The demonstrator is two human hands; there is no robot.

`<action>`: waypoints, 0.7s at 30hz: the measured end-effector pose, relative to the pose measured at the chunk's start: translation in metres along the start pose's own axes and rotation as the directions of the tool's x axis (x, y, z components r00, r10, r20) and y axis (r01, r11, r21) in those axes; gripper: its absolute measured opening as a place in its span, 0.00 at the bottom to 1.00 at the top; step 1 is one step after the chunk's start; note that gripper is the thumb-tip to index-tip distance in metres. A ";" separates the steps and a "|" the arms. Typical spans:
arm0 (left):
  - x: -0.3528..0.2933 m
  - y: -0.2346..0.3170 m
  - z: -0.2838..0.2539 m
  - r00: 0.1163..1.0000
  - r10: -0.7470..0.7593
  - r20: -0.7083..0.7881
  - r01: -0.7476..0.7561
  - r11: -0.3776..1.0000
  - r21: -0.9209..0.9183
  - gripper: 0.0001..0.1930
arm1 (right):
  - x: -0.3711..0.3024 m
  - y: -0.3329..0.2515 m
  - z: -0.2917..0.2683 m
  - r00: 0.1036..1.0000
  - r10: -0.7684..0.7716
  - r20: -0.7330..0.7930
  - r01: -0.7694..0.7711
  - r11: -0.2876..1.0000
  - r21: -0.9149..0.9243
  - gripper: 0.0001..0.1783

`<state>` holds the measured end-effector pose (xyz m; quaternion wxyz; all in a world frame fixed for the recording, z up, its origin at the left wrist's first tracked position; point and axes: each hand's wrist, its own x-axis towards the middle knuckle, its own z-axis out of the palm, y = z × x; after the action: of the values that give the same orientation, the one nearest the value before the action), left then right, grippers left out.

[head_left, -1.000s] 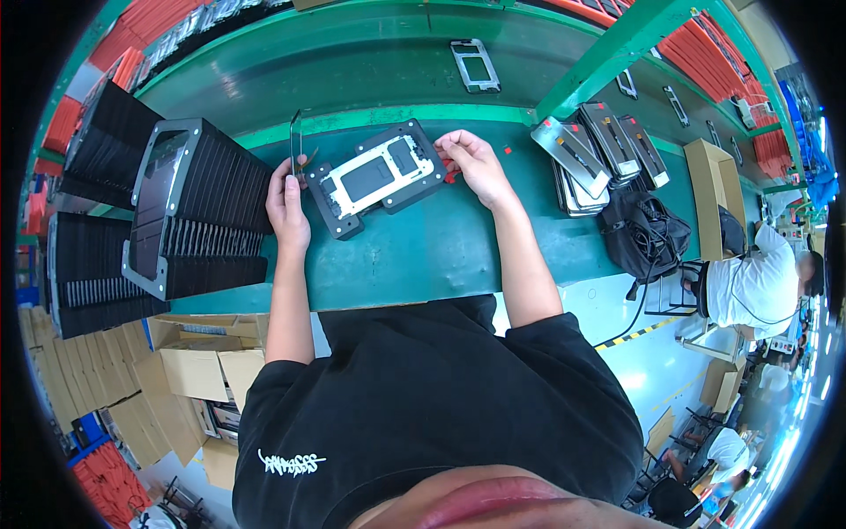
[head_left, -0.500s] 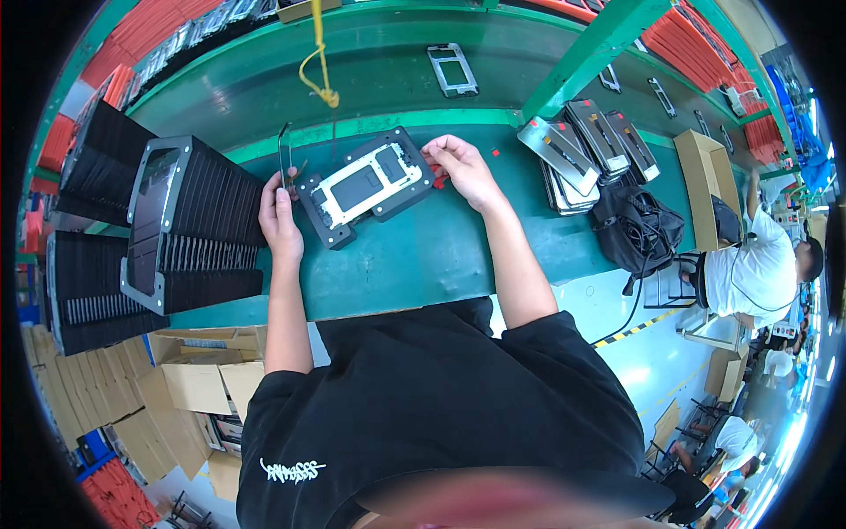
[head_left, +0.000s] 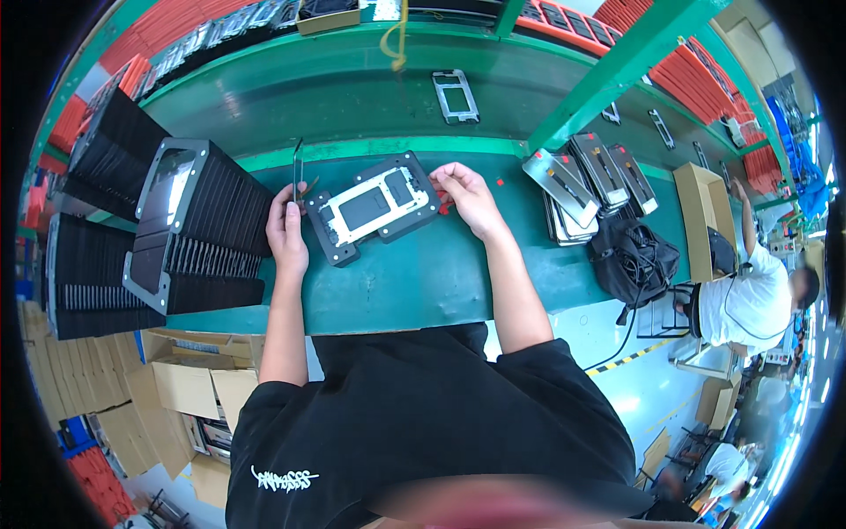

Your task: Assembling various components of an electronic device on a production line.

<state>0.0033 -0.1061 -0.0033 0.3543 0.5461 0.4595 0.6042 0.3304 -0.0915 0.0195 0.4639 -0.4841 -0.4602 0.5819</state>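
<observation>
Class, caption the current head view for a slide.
Green bench: left hand holding a thin panel, right hand at the right end of a black fixture bearing a silver frame.

Green-topped workbench across middle; long green ledge behind it; thick green post slanting at right; pale glossy floor, yellow-black striped line; bright strip lights near right rim

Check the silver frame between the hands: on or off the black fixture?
On: the silver frame lies over the black fixture, visible around it.
</observation>
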 end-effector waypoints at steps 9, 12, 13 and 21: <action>0.002 -0.001 -0.001 1.000 -0.003 0.002 0.003 1.000 -0.029 0.20 | 0.002 -0.003 0.003 1.000 0.006 -0.004 -0.006 1.000 0.015 0.10; 0.001 0.001 -0.001 1.000 0.001 0.007 -0.001 1.000 -0.010 0.20 | -0.002 -0.001 0.002 1.000 0.006 -0.001 -0.006 1.000 0.017 0.10; 0.001 -0.002 0.000 1.000 -0.009 0.001 0.009 1.000 -0.023 0.20 | -0.002 0.000 0.001 1.000 0.005 -0.002 -0.005 1.000 0.013 0.10; -0.001 0.000 0.002 1.000 -0.028 0.005 0.028 0.997 -0.065 0.20 | -0.002 -0.005 0.002 1.000 -0.002 -0.031 0.002 1.000 -0.005 0.10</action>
<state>0.0060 -0.1071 -0.0036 0.3815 0.5291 0.4463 0.6126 0.3287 -0.0933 0.0250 0.4703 -0.4939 -0.4549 0.5726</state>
